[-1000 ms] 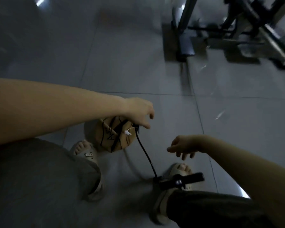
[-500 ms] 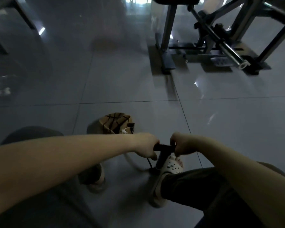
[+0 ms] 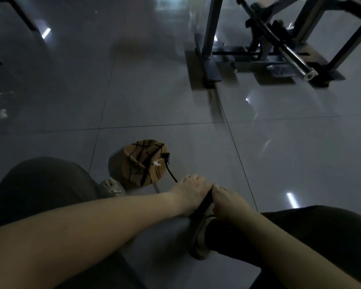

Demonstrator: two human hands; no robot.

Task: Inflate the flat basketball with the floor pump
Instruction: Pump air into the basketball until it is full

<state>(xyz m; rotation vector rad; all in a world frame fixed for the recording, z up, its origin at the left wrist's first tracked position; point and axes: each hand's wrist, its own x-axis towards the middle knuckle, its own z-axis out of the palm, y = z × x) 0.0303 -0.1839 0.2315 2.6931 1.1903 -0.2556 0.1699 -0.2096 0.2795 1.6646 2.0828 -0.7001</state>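
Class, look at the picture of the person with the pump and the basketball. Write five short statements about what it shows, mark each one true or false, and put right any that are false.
1. Both hands grip the pump handle. True: the left hand and the right hand close on it from either side.
2. The basketball is round and full. False: it is caved in and still flat.
3. A black hose runs from the ball toward the pump. True.
4. The ball rests on the person's lap. False: it lies on the tiled floor, just ahead of the left foot.
5. Metal gym equipment stands at the far right. True.
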